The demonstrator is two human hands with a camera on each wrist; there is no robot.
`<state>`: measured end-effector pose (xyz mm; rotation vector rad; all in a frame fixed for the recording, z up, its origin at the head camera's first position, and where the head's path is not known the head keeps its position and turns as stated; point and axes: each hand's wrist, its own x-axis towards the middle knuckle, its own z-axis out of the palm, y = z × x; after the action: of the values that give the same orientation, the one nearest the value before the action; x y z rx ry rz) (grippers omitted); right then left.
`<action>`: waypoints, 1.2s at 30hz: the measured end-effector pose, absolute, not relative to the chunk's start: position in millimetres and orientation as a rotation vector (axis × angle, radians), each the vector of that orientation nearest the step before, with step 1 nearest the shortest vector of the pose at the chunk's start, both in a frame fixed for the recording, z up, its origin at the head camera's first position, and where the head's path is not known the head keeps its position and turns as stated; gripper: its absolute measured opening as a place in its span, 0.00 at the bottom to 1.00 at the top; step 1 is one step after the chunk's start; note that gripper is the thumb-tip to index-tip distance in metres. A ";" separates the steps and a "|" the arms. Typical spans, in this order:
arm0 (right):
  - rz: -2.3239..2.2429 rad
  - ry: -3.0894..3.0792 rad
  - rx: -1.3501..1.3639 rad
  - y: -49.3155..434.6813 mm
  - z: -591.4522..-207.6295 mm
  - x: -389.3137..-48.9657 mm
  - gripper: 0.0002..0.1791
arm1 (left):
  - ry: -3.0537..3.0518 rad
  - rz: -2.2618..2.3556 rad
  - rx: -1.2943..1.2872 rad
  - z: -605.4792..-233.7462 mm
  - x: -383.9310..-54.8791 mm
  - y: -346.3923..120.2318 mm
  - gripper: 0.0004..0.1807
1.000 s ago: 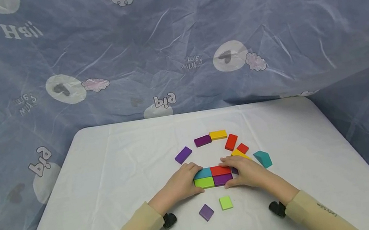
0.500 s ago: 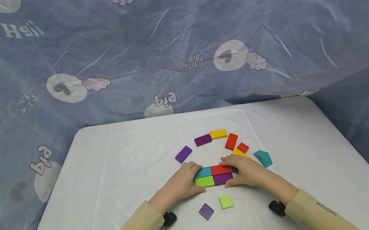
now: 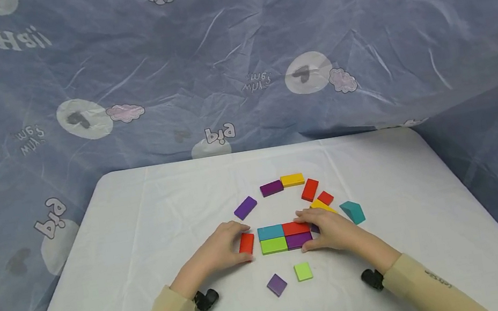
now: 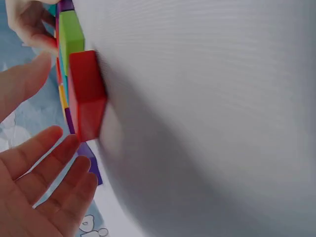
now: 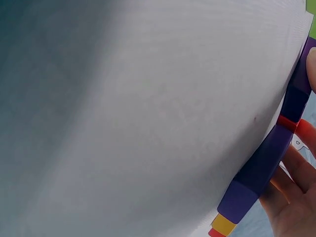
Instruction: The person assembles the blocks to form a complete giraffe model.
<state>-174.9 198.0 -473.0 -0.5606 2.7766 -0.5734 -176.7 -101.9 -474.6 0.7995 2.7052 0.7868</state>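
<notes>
A red block lies tilted between the thumb and fingers of my left hand, just left of the block group. The left wrist view shows those fingers loosely extended near the red block, the thumb apart from it; fingertip contact is unclear. The group has a blue block and a red one behind a green one and a purple one. My right hand pinches the group's right end, thumb at the purple block, fingers at the red. A dark purple block is partly hidden beneath that hand.
Behind the group lie purple blocks, yellow blocks, and red blocks. A teal wedge sits right. In front are a purple square and a green square on the white table.
My left hand has left the group's left end and moved left; a red block now shows in its grasp space. The right hand stays at the group's right end.
</notes>
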 end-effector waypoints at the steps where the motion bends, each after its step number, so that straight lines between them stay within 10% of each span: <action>1: -0.571 2.777 -0.562 198.1 -473.0 -174.9 0.39 | 2.699 0.785 0.805 -475.6 -175.2 -104.5 0.32; 36: -0.571 2.785 -0.578 199.0 -474.7 -173.6 0.38 | 2.716 0.672 0.931 -482.9 -127.3 -95.9 0.30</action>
<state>-173.6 199.0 -474.7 -0.5776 2.7849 -0.5710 -127.3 -95.9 -482.9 0.9314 2.7160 0.6716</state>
